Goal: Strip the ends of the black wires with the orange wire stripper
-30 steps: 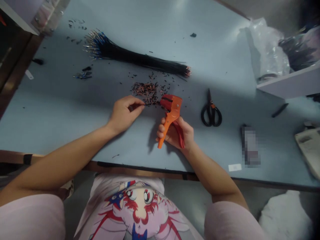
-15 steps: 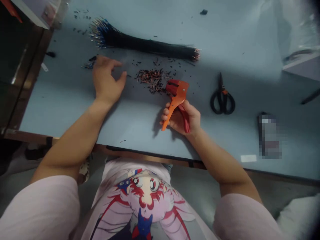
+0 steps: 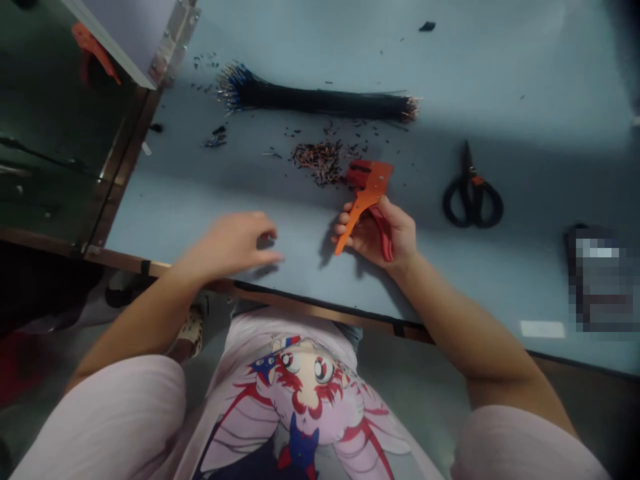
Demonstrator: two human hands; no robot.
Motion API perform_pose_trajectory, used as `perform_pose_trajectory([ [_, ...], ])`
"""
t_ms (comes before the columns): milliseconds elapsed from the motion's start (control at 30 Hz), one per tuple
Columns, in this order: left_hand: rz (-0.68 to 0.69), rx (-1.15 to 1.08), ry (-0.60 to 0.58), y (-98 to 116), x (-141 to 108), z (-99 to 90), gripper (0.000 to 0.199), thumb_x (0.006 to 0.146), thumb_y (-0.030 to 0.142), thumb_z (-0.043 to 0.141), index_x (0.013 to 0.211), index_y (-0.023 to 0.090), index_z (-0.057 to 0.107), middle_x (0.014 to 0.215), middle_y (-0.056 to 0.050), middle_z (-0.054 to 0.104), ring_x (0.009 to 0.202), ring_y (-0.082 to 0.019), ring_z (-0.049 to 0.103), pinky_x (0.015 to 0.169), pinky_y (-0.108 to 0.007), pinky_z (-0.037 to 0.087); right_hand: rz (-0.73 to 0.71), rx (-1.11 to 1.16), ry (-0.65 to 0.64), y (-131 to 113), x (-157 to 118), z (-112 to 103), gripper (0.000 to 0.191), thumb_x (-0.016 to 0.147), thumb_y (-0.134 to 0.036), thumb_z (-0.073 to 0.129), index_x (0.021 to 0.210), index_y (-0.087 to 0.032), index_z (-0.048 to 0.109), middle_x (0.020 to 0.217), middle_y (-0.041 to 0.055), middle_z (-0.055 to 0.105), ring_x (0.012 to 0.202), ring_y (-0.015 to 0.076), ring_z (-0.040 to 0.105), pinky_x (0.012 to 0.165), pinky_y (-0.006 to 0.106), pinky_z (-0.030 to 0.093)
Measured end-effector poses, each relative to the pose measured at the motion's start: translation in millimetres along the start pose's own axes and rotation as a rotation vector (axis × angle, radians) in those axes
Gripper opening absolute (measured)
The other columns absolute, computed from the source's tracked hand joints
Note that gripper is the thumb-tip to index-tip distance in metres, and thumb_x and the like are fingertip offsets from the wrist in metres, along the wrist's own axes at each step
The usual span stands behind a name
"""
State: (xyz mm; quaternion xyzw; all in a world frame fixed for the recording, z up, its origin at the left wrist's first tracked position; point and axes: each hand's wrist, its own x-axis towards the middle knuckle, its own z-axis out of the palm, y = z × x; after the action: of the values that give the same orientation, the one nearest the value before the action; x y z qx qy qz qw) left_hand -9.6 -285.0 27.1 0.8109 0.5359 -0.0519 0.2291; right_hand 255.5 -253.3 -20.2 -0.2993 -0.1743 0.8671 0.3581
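Observation:
My right hand (image 3: 383, 233) is wrapped round the handles of an orange and red wire stripper (image 3: 367, 190), its red jaw pointing up and left. Just past the jaw lies a heap of dark and copper-coloured wire scraps (image 3: 317, 160). My left hand (image 3: 240, 243), slightly blurred, hovers near the table's front edge with thumb and fingers apart and nothing seen between them. Farther back stretches a bundle of black wires (image 3: 320, 100), with bluish metal-tipped ends at the left and bare copper ends at the right.
Black-handled scissors (image 3: 471, 193) lie right of the stripper. Beyond them are a blurred-out dark object (image 3: 603, 280) and a white label (image 3: 543, 329). A few short blue-tipped pieces (image 3: 216, 140) lie at left. A pale box (image 3: 130, 33) stands at the back left corner.
My left hand has come back from beside the small blue-tipped pieces toward the table's front edge. The view has shifted left. My right hand still grips the wire stripper in about the same place.

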Motion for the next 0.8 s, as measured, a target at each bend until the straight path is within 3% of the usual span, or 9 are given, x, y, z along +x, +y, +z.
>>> perform_pose_trajectory([
  [67, 0.051, 0.011, -0.122, 1, -24, 9.5, 0.023, 0.081, 0.040, 0.061, 0.094, 0.021, 0.061, 0.093, -0.003, 0.063, 0.082, -0.018, 0.058, 0.071, -0.028, 0.042, 0.005, 0.016, -0.006, 0, 0, 1, 0.039, 0.092, -0.046, 0.041, 0.090, -0.014, 0.064, 0.081, 0.0080, 0.067, 0.074, 0.0202, 0.066, 0.077, 0.042, 0.056],
  [167, 0.074, 0.158, -0.110, 8, -44, 26.0, 0.014, 0.090, 0.026, 0.048, 0.092, 0.016, 0.058, 0.089, -0.007, 0.061, 0.083, -0.021, 0.057, 0.072, -0.031, 0.043, 0.005, 0.040, -0.018, 0, 1, 1, 0.040, 0.093, -0.045, 0.040, 0.091, -0.012, 0.064, 0.080, 0.0083, 0.067, 0.073, 0.0199, 0.066, 0.076, 0.041, 0.057],
  [300, 0.084, 0.355, -0.115, 25, -47, 34.3, 0.017, 0.086, 0.007, 0.040, 0.083, 0.014, 0.055, 0.080, -0.009, 0.058, 0.076, -0.024, 0.058, 0.064, -0.034, 0.043, -0.015, 0.041, -0.016, 2, 1, 0, 0.041, 0.093, -0.046, 0.040, 0.091, -0.012, 0.063, 0.081, 0.0087, 0.067, 0.074, 0.0200, 0.067, 0.076, 0.041, 0.057],
  [467, 0.087, 0.447, -0.193, 44, -40, 25.8, 0.023, 0.076, -0.002, 0.041, 0.083, 0.011, 0.058, 0.079, -0.013, 0.060, 0.075, -0.028, 0.061, 0.059, -0.035, 0.045, -0.032, 0.029, -0.027, 3, 1, -3, 0.041, 0.094, -0.046, 0.041, 0.092, -0.012, 0.063, 0.082, 0.0095, 0.069, 0.076, 0.0214, 0.068, 0.076, 0.043, 0.058],
  [533, 0.101, 0.460, -0.201, 44, -35, 24.9, 0.023, 0.076, -0.003, 0.040, 0.083, 0.010, 0.059, 0.080, -0.013, 0.061, 0.075, -0.028, 0.062, 0.059, -0.035, 0.045, -0.033, 0.030, -0.024, 3, 1, -4, 0.040, 0.094, -0.045, 0.041, 0.092, -0.011, 0.063, 0.083, 0.0100, 0.069, 0.077, 0.0224, 0.069, 0.075, 0.043, 0.058],
  [633, 0.119, 0.484, -0.122, 35, -17, 27.4, 0.022, 0.079, 0.001, 0.040, 0.084, 0.010, 0.060, 0.077, -0.014, 0.061, 0.075, -0.027, 0.062, 0.058, -0.034, 0.044, -0.028, 0.042, -0.025, 4, 1, -4, 0.039, 0.094, -0.043, 0.041, 0.092, -0.011, 0.063, 0.082, 0.0106, 0.070, 0.077, 0.0235, 0.070, 0.074, 0.043, 0.058],
  [800, 0.117, 0.423, 0.149, 12, 49, 27.8, 0.019, 0.087, 0.019, 0.042, 0.089, 0.014, 0.061, 0.085, -0.011, 0.063, 0.084, -0.025, 0.061, 0.064, -0.032, 0.043, -0.018, 0.063, -0.040, 4, 3, -5, 0.038, 0.095, -0.040, 0.040, 0.092, -0.010, 0.062, 0.080, 0.0110, 0.071, 0.076, 0.0244, 0.070, 0.073, 0.043, 0.058],
])
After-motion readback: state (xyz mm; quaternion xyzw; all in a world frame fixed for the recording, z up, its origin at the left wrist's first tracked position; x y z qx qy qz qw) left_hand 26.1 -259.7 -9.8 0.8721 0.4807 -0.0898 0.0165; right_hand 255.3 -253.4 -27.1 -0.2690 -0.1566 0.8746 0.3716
